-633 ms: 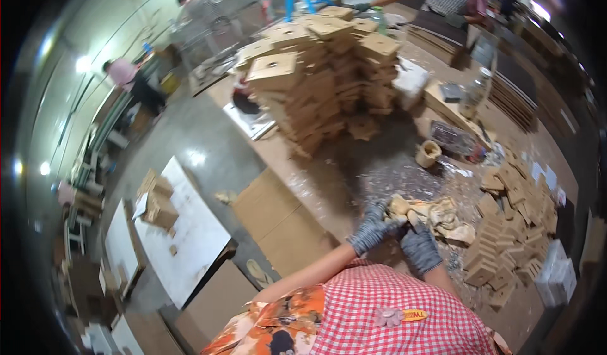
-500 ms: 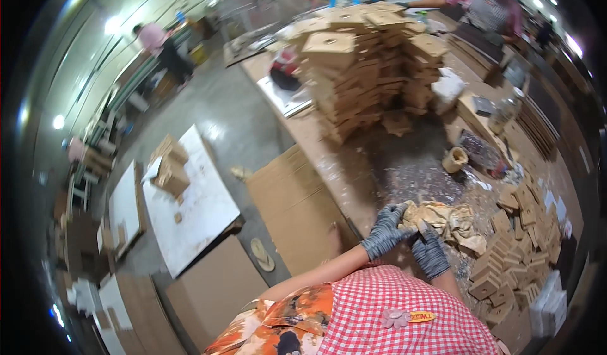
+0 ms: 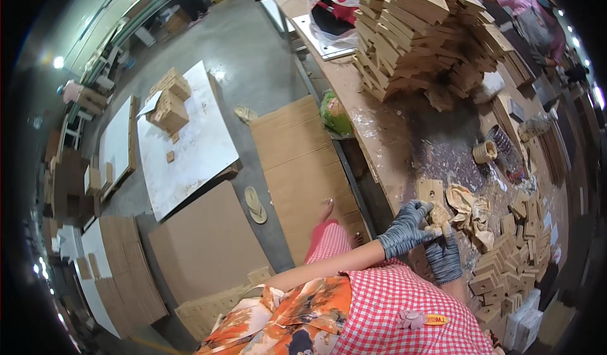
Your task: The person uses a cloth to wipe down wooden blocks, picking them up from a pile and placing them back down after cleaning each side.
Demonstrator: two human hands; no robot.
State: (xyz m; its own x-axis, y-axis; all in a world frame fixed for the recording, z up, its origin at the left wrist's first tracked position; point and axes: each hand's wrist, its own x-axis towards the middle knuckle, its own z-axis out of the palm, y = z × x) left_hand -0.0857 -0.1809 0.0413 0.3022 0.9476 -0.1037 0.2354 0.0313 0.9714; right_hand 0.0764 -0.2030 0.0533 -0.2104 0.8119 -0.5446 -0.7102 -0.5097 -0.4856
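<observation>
My left hand (image 3: 406, 231) and my right hand (image 3: 444, 257), both in grey knit gloves, meet at the near edge of the workbench. Between their fingertips they pinch a small crumpled beige wad (image 3: 437, 215); whether it is cloth or something else is unclear. Just beyond lies a flat tan wooden block (image 3: 430, 190) with small holes. A wrinkled, stained cream cloth (image 3: 469, 211) rests on the bench to the right of the wad. Farther right stands an open, crusted tub (image 3: 485, 152).
A tall curved stack of wooden blocks (image 3: 417, 32) rises at the bench's far side. Loose blocks (image 3: 512, 254) pile up at right. A clear bottle (image 3: 534, 127) and a bag with red and black contents (image 3: 335, 16) sit farther back. Another person (image 3: 531, 19) works across the bench.
The view has swung, so the bench and stack appear farther right. My hands have come away from the cream cloth, which now lies apart, and the holed block beside them has come into sight.
</observation>
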